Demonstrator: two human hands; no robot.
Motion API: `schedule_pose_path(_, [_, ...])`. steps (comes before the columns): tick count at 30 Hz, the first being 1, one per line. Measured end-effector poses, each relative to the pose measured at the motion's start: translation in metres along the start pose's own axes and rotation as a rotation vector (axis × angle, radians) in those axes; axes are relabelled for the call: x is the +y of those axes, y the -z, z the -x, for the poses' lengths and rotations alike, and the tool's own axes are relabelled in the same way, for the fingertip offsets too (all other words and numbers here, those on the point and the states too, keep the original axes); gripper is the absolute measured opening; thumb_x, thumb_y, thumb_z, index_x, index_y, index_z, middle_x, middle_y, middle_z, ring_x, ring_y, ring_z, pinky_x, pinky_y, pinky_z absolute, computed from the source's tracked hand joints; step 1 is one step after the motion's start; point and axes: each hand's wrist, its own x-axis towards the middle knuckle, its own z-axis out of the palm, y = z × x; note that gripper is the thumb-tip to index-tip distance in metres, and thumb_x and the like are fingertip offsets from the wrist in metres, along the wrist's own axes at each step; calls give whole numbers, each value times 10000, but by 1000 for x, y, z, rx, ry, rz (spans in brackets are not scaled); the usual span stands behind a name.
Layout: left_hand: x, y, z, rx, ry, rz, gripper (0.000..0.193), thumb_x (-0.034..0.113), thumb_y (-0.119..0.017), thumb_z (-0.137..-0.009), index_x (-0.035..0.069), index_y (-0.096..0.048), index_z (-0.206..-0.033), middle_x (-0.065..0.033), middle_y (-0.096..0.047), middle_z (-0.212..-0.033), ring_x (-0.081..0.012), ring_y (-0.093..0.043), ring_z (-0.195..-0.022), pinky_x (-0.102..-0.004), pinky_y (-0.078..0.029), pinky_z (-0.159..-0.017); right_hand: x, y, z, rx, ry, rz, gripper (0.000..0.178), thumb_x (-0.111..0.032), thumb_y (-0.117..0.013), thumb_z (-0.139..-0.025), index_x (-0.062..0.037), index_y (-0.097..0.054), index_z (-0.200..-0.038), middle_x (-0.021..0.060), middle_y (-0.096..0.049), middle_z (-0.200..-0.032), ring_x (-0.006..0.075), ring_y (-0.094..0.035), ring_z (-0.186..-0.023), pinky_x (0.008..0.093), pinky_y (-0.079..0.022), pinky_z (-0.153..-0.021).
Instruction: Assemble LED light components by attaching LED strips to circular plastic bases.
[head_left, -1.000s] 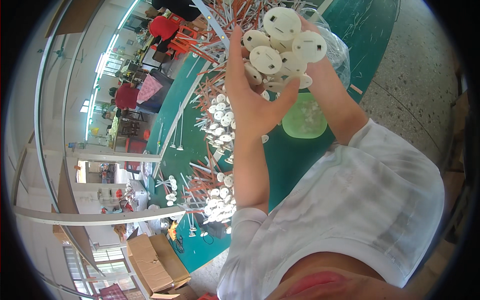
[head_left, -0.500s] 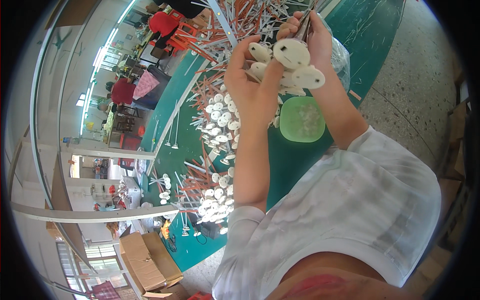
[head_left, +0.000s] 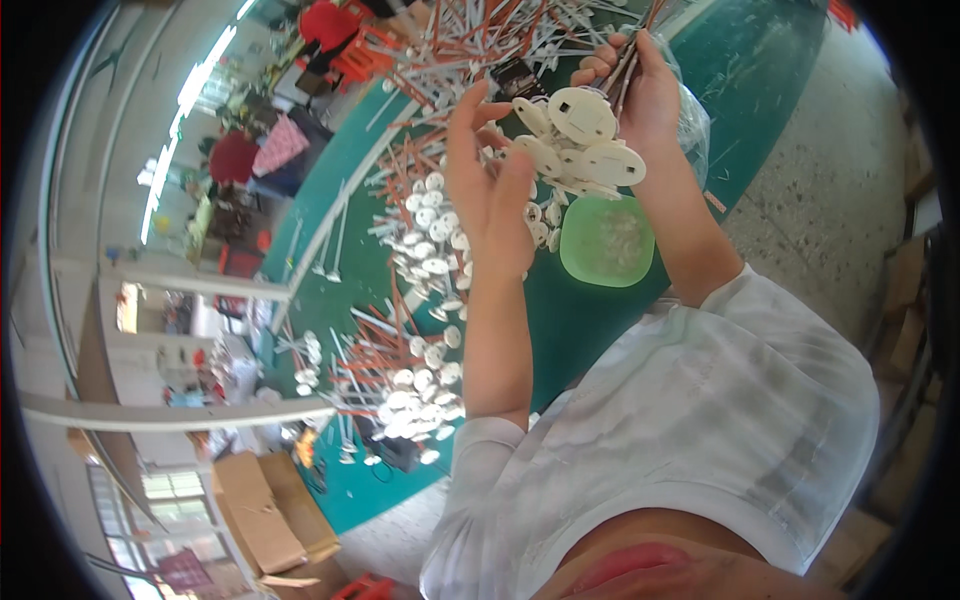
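My right hand [head_left: 648, 100] is closed around a bundle of thin dark strips [head_left: 628, 72] above the green table. Several cream-white round discs [head_left: 583, 115] with small dark slots fan out at the bundle's lower end. Just left of the discs, my left hand [head_left: 490, 190] is held up with its fingers and thumb apart and nothing gripped in it. Whether its thumb tip brushes the nearest disc, I cannot tell. A light green plastic bowl [head_left: 580, 262] stands below the discs, with small pale translucent pieces in it.
On the green table [head_left: 560, 335] lie piles of white and orange-red strips [head_left: 480, 45] and many white disc-ended pieces [head_left: 425, 400]. Clear plastic [head_left: 692, 125] lies beside my right forearm. An open cardboard box [head_left: 262, 510] stands at lower left. Other people sit farther off at upper left.
My left hand has come off the discs, moving slightly left and opening. The bundle stays in my right hand, which has shifted a little to the right. The whole view has tilted slightly.
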Motion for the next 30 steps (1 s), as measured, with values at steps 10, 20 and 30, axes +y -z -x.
schedule_pose_path(10, [40, 168, 191, 794, 78, -140, 394, 253, -492, -925, -43, -477, -1183, -105, -573, -938, -100, -446, -639, -215, -297, -474, 141, -7, 44, -160, -697, 825, 176, -236, -541, -951, -73, -524, -1017, 118, -661, -877, 179, -647, -731, 325, -543, -629])
schedule_pose_path(20, [90, 114, 334, 1383, 207, -327, 327, 271, -518, -896, 8, -522, -1089, -79, -551, -866, -90, -390, -528, -208, -256, -455, 321, 22, 123, -117, -1474, 811, 199, -279, -590, -898, -120, -532, -1004, 23, -582, -778, 161, -587, -672, 349, -494, -562])
schedule_pose_path(30, [103, 183, 321, 1291, 207, -697, 333, 208, -507, -914, -30, -520, -1147, -85, -555, -933, -55, -381, -563, -180, -238, -464, 256, 19, 138, 34, -1619, 782, 149, -235, -597, -905, -147, -486, -950, -38, -385, -558, 103, -397, -439, 281, -357, -423])
